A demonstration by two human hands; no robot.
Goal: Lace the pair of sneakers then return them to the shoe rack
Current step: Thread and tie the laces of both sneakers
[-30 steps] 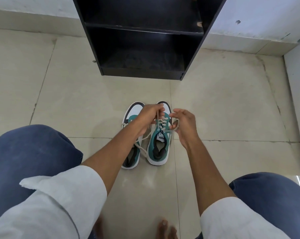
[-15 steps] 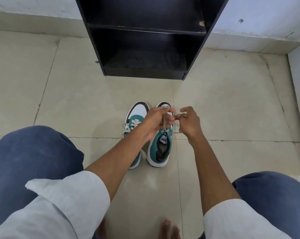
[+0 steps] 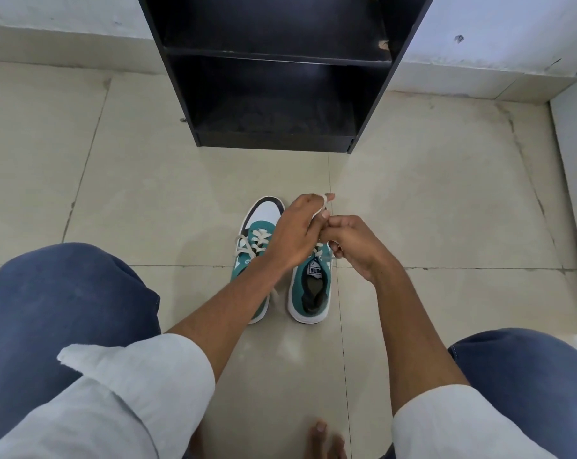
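Observation:
Two teal, white and black sneakers stand side by side on the tiled floor, toes pointing at the rack. The left sneaker point(image 3: 259, 233) shows its white laces threaded. The right sneaker point(image 3: 311, 289) has its front hidden under my hands. My left hand point(image 3: 297, 231) has the white lace point(image 3: 320, 208) wrapped over a raised finger. My right hand point(image 3: 355, 245) touches it and pinches the same lace above the shoe. The black shoe rack point(image 3: 273, 77) stands against the wall, just beyond the sneakers.
My knees in blue jeans point(image 3: 58, 309) flank the shoes on both sides. My bare toes point(image 3: 323, 438) show at the bottom edge. A white wall point(image 3: 575, 154) closes the right side. Beige floor tiles point(image 3: 446, 210) spread around the rack.
My left hand has lifted and looped the lace over a finger. My right hand has closed in against it. The view has tilted slightly.

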